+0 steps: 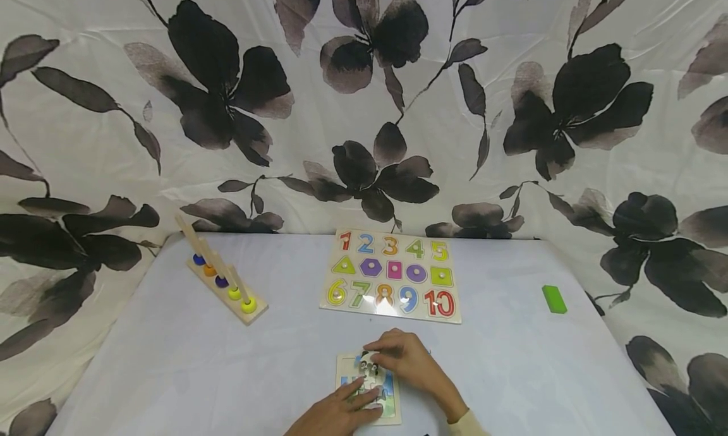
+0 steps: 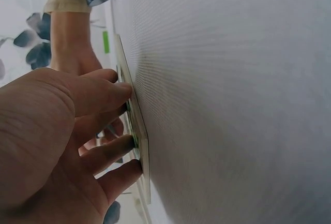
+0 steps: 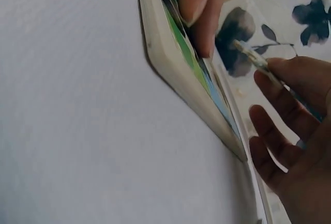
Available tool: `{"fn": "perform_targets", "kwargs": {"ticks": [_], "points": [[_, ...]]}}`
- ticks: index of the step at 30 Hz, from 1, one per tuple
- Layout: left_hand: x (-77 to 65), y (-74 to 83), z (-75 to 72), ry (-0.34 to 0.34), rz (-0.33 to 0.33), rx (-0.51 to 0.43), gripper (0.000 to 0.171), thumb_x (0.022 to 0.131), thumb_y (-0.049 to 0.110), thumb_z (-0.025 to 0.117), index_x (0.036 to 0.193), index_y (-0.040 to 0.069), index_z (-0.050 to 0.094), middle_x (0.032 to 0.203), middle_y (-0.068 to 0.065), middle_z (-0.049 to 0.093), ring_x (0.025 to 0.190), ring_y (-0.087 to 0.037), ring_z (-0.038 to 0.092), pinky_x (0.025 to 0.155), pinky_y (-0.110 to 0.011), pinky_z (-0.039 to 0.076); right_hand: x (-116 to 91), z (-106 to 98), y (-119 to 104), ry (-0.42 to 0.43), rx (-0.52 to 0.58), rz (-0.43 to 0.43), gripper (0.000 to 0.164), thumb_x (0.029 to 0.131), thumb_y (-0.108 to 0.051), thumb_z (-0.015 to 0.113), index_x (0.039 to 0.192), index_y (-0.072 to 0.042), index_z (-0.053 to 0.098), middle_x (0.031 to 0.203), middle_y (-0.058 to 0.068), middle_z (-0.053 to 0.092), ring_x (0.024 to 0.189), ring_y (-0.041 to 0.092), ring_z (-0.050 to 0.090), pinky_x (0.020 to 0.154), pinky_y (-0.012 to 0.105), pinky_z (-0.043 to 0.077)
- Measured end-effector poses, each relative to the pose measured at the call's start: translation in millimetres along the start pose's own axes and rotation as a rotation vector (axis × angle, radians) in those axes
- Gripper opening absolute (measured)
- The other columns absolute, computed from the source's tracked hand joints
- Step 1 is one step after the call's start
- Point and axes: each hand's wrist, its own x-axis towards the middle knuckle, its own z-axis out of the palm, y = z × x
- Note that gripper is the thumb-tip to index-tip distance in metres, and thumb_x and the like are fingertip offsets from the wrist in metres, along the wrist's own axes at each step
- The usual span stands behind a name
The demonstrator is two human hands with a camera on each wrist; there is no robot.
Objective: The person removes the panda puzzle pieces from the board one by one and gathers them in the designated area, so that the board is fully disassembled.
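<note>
A small wooden jigsaw puzzle board with a panda picture lies at the front middle of the table. My right hand pinches a puzzle piece bearing the panda's head, over the upper part of the board. In the right wrist view that piece is edge-on between thumb and fingertips, raised off the board. My left hand rests its extended fingers on the board's lower part, covering some of the picture. The left wrist view shows its fingertips touching the board near the edge.
Behind the panda board lies a wooden number and shape board. A wooden peg stacker with coloured rings stands at the left. At the far right is a green block. A floral cloth hangs behind the white table.
</note>
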Motion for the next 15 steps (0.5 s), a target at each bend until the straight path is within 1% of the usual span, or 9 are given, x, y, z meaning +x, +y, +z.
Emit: {"fn": "perform_targets", "kwargs": {"ticks": [1, 2, 3, 4, 6, 11, 15], "points": [[-2.0, -6.3, 16.2, 0.018, -0.023, 0.016, 0.060, 0.094, 0.061, 0.041, 0.127, 0.016, 0.063, 0.137, -0.007, 0.055, 0.123, -0.035, 0.053, 0.093, -0.041, 0.051, -0.9, -2.0, 0.1, 0.007, 0.008, 0.002, 0.019, 0.087, -0.019, 0.070, 0.104, -0.014, 0.075, 0.090, -0.007, 0.070, 0.085, 0.006, 0.057, 0.079, 0.024, 0.047], [-2.0, -11.4, 27.6, 0.013, -0.036, 0.024, 0.060, 0.092, 0.062, 0.044, 0.129, 0.018, 0.062, 0.139, -0.005, 0.054, 0.125, -0.034, 0.052, 0.094, -0.041, 0.050, -1.9, -4.3, 0.1, 0.011, 0.018, 0.009, 0.019, 0.087, -0.019, 0.070, 0.105, -0.013, 0.075, 0.091, -0.006, 0.070, 0.086, 0.006, 0.057, 0.080, 0.024, 0.048], [-2.8, -15.2, 36.1, 0.021, -0.045, 0.025, 0.060, 0.092, 0.064, 0.044, 0.129, 0.020, 0.061, 0.140, -0.003, 0.053, 0.126, -0.032, 0.051, 0.095, -0.040, 0.050, -3.1, -6.8, -0.1, 0.016, 0.031, 0.018, 0.020, 0.087, -0.019, 0.070, 0.105, -0.013, 0.075, 0.093, -0.005, 0.070, 0.087, 0.007, 0.058, 0.081, 0.024, 0.048], [-3.9, -17.8, 41.3, 0.035, -0.046, 0.023, 0.061, 0.091, 0.065, 0.042, 0.130, 0.021, 0.060, 0.141, -0.002, 0.052, 0.128, -0.031, 0.050, 0.096, -0.040, 0.049, -4.4, -9.5, -0.1, 0.022, 0.039, 0.023, 0.020, 0.088, -0.019, 0.069, 0.106, -0.012, 0.074, 0.094, -0.004, 0.071, 0.088, 0.007, 0.058, 0.081, 0.025, 0.048], [-2.5, -19.1, 43.6, 0.013, -0.059, 0.003, 0.063, 0.091, 0.066, 0.042, 0.130, 0.021, 0.060, 0.142, -0.001, 0.051, 0.128, -0.032, 0.049, 0.096, -0.041, 0.049, -7.3, -15.4, 0.3, 0.035, 0.049, 0.032, 0.021, 0.089, -0.019, 0.068, 0.107, -0.011, 0.074, 0.096, -0.002, 0.070, 0.090, 0.008, 0.059, 0.083, 0.027, 0.049], [0.1, -15.0, 35.4, -0.062, -0.108, -0.059, 0.068, 0.087, 0.070, 0.041, 0.132, 0.022, 0.059, 0.144, 0.000, 0.048, 0.129, -0.034, 0.047, 0.096, -0.046, 0.049, -15.3, -31.7, 3.2, 0.074, 0.061, 0.060, 0.022, 0.090, -0.020, 0.066, 0.109, -0.010, 0.073, 0.097, 0.000, 0.069, 0.092, 0.009, 0.062, 0.085, 0.029, 0.050], [1.2, -13.1, 33.2, -0.094, -0.125, -0.081, 0.069, 0.086, 0.071, 0.042, 0.133, 0.023, 0.057, 0.146, 0.001, 0.046, 0.131, -0.034, 0.046, 0.095, -0.046, 0.049, -23.5, -46.0, 10.0, 0.111, 0.073, 0.087, 0.022, 0.091, -0.019, 0.065, 0.109, -0.010, 0.073, 0.096, 0.001, 0.070, 0.092, 0.010, 0.063, 0.086, 0.028, 0.050]]}}
